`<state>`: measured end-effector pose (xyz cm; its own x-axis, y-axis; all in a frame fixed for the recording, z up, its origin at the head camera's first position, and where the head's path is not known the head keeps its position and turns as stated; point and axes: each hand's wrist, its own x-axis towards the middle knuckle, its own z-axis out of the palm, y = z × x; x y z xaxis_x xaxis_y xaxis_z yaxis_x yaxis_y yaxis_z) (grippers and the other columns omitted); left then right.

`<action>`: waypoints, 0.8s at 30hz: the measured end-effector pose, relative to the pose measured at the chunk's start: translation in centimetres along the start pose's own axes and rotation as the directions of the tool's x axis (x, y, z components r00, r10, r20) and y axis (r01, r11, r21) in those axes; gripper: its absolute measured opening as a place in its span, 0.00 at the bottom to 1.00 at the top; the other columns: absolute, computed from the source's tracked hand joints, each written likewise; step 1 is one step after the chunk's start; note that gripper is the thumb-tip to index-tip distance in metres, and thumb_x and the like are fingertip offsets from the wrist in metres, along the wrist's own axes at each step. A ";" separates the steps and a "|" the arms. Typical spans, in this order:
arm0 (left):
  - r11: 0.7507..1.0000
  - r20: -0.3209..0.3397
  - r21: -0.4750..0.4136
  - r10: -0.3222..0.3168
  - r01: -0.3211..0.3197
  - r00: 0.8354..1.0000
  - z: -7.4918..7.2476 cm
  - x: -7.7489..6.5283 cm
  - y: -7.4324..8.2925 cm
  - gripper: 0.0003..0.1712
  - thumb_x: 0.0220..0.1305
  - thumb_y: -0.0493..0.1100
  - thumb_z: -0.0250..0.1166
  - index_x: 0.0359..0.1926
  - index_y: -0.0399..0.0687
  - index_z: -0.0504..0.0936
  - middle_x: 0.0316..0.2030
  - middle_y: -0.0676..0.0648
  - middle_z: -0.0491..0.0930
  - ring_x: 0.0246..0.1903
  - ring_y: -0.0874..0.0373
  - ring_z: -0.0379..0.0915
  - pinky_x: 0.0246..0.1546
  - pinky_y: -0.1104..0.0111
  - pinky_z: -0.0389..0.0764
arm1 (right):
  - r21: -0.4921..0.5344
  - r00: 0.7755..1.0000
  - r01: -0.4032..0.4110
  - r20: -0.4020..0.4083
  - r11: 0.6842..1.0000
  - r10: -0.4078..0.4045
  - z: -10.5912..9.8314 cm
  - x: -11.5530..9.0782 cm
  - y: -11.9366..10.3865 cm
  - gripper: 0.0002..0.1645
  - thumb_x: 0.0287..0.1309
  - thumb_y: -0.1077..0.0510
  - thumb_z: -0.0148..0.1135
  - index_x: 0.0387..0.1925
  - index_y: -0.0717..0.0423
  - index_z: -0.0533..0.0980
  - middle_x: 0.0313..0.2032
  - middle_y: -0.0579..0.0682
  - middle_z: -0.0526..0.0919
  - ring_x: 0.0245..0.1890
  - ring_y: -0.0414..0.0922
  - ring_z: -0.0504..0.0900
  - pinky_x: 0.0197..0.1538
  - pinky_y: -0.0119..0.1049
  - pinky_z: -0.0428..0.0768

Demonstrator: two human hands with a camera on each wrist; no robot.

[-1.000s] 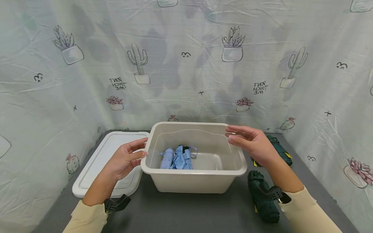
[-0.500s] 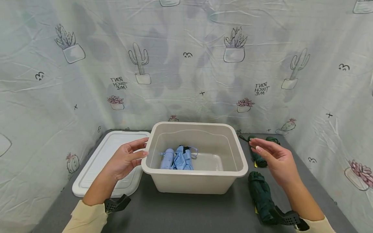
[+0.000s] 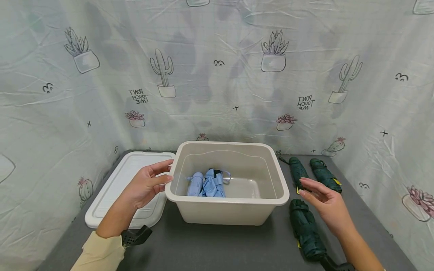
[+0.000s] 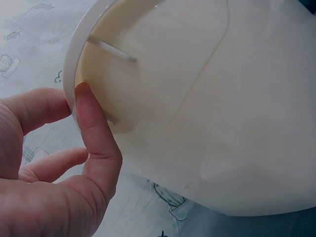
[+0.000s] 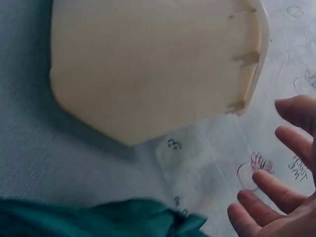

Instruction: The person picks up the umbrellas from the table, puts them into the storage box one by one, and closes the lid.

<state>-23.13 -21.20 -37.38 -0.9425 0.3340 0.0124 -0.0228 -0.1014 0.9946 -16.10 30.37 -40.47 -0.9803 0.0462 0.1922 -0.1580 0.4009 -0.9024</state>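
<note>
A beige plastic storage bin (image 3: 227, 212) stands mid-table, with two folded blue umbrellas (image 3: 213, 183) lying inside on its left. My left hand (image 3: 147, 184) holds the bin's left rim between thumb and fingers; the left wrist view shows the thumb (image 4: 98, 138) against the wall just below the rim. To the right of the bin hovers my right hand (image 3: 327, 205), fingers spread and nothing in them. Around it lie three folded dark green umbrellas: the near one (image 3: 306, 229), one behind it (image 3: 298, 169) by the fingertips, and another (image 3: 323, 175) at the far right.
A white lid (image 3: 116, 195) lies flat to the left of the bin, partly behind the left arm. The grey table (image 3: 203, 248) ends at a patterned curtain (image 3: 217, 86) at the back and sides.
My right hand has left the bin's right rim, moving right and then down toward the green umbrellas. The left hand and the bin stay almost where they were.
</note>
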 end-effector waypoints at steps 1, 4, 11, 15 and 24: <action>1.000 -0.001 -0.002 -0.002 0.002 1.000 0.0 0.0 0.0 0.41 0.69 0.31 0.65 0.77 0.32 0.58 0.56 0.43 0.75 0.49 0.56 0.84 0.47 0.64 0.88 | -0.026 1.000 -0.016 0.004 1.000 0.016 -0.1 -0.2 0.2 0.27 0.70 0.52 0.64 0.68 0.51 0.75 0.63 0.32 0.79 0.56 0.20 0.76 0.50 0.19 0.80; 1.000 -0.003 -0.003 -0.004 0.004 1.000 0.0 0.0 0.0 0.41 0.68 0.31 0.65 0.77 0.33 0.58 0.55 0.42 0.75 0.48 0.56 0.84 0.47 0.64 0.88 | -0.086 0.996 -0.075 0.033 0.993 0.078 -0.3 -0.6 1.0 0.30 0.69 0.48 0.65 0.69 0.51 0.74 0.65 0.36 0.78 0.56 0.19 0.75 0.49 0.21 0.81; 1.000 -0.004 -0.012 -0.005 0.005 1.000 0.1 0.0 0.0 0.40 0.69 0.31 0.64 0.77 0.32 0.58 0.55 0.43 0.75 0.49 0.57 0.84 0.47 0.65 0.88 | -0.254 0.962 -0.214 0.114 0.943 0.249 -0.6 -1.3 2.6 0.39 0.65 0.41 0.67 0.73 0.51 0.71 0.73 0.59 0.69 0.70 0.63 0.72 0.59 0.55 0.83; 1.000 -0.006 -0.016 -0.005 0.005 1.000 0.2 -0.1 0.1 0.40 0.69 0.31 0.64 0.77 0.32 0.57 0.55 0.43 0.76 0.49 0.57 0.84 0.47 0.65 0.88 | -0.304 0.931 -0.252 0.182 0.919 0.316 -0.8 -1.8 3.2 0.42 0.63 0.41 0.70 0.73 0.50 0.70 0.74 0.64 0.65 0.70 0.71 0.67 0.60 0.63 0.78; 1.000 -0.016 -0.011 -0.002 0.002 1.000 0.2 -0.1 0.0 0.40 0.69 0.31 0.64 0.77 0.32 0.58 0.55 0.43 0.76 0.48 0.57 0.84 0.46 0.66 0.88 | -0.270 0.906 -0.256 0.268 0.928 0.327 -1.1 -2.2 4.1 0.44 0.55 0.47 0.77 0.71 0.53 0.72 0.71 0.67 0.69 0.47 0.48 0.81 0.44 0.36 0.82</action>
<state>-22.94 -21.01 -37.34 -0.9477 0.3190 0.0091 -0.0280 -0.1115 0.9934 -14.42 32.91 -44.13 -0.9718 -0.0716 -0.2245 0.1360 0.6076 -0.7826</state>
